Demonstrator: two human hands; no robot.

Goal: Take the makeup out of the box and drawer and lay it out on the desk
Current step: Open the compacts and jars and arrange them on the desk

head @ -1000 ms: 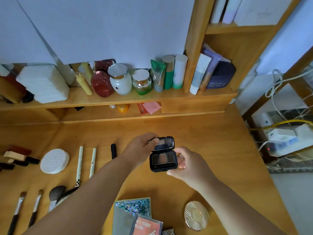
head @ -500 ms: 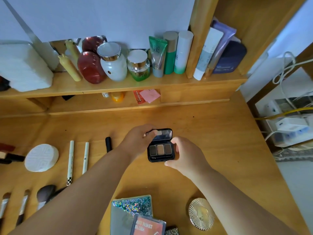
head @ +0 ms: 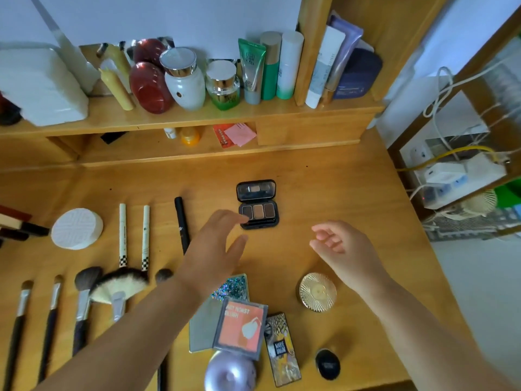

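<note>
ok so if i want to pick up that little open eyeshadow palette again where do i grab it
Probably pinch the eyeshadow palette by its thicker base, across the left and right edges, coming down from above. It lies flat on the desk with the lid hinged open at the far side, so the lid looks a poor handle. The right edge is clear; the left hand has fingertips at the left edge.

We see a wooden desk: open palette at center, brushes lower left, gold compact lower right.

Orange blush compact: "ROAST BLUSH". Patterned palette: "MARIE DALGAR".
</note>
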